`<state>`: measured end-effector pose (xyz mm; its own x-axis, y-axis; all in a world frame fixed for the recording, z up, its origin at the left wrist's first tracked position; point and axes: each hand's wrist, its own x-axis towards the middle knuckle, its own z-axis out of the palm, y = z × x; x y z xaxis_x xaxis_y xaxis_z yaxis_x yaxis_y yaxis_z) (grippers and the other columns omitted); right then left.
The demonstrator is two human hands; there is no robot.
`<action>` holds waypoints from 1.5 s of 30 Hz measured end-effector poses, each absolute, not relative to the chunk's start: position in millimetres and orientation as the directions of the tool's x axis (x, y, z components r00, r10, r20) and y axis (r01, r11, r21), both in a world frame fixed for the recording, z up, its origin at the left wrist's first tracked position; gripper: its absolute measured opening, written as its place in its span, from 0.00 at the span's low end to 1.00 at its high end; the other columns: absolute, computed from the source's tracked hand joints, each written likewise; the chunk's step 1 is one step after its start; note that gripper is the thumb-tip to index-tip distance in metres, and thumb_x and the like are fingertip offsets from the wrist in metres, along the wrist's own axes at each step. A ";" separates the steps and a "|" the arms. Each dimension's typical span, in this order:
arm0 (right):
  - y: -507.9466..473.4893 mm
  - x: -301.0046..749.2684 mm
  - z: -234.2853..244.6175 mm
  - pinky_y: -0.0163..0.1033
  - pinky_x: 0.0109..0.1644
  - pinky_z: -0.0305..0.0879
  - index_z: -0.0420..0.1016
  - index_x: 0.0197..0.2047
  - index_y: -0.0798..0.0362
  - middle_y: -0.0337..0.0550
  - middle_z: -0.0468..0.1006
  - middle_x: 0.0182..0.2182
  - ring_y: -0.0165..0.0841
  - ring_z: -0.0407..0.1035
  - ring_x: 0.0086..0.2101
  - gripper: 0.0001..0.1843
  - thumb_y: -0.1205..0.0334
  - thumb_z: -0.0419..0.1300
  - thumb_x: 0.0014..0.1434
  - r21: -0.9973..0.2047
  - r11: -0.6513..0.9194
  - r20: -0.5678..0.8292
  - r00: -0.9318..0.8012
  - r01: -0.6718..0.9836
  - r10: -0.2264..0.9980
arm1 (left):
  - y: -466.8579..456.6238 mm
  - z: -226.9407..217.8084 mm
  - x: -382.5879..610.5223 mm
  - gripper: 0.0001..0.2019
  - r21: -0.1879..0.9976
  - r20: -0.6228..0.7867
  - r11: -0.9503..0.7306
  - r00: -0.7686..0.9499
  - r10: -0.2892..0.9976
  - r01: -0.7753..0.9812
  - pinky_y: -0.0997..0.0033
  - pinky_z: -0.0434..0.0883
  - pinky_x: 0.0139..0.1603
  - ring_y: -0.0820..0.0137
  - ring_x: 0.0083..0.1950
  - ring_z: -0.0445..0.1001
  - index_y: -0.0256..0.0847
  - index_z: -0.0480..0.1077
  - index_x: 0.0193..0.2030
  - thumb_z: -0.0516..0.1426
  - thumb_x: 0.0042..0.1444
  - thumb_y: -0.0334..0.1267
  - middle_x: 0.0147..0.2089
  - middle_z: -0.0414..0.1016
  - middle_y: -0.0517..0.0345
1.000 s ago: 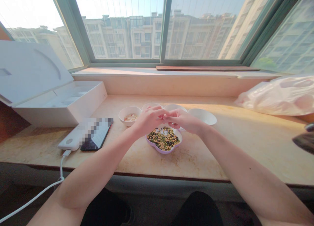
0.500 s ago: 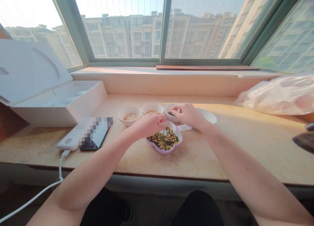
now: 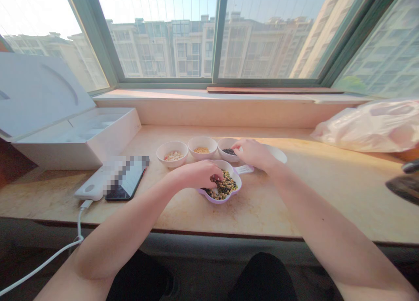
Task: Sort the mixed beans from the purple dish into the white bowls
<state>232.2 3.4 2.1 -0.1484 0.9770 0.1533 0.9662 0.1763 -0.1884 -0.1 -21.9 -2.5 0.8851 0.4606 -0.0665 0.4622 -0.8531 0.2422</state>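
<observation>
My left hand reaches into a lilac flower-shaped dish, its curled fingertips among the mixed beans of green, black and yellow. My right hand rests at the rim of a white bowl of black beans, fingers drawn together. Beside that bowl stand a white bowl of yellow grains and a white bowl of pale flakes. A shallow white dish sits partly hidden behind my right hand. Whatever my fingers may hold is hidden.
On the stone counter lie a small white card, a white power bank with a cable, and a phone. An open white box stands left, a plastic bag right, below the window.
My hands have parted from above the dish. The left has dropped into the beans, and the right has moved to the black-bean bowl and stayed there.
</observation>
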 end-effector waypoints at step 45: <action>-15.2 215.3 15.1 0.43 0.50 0.70 0.85 0.46 0.53 0.46 0.87 0.43 0.39 0.77 0.39 0.12 0.65 0.60 0.65 -0.334 0.303 0.404 -0.155 0.893 0.902 | -2.8 -9.1 -12.0 0.13 0.360 0.489 -0.789 0.619 0.614 0.499 0.66 0.73 0.52 0.69 0.45 0.80 0.43 0.80 0.44 0.56 0.64 0.25 0.41 0.84 0.59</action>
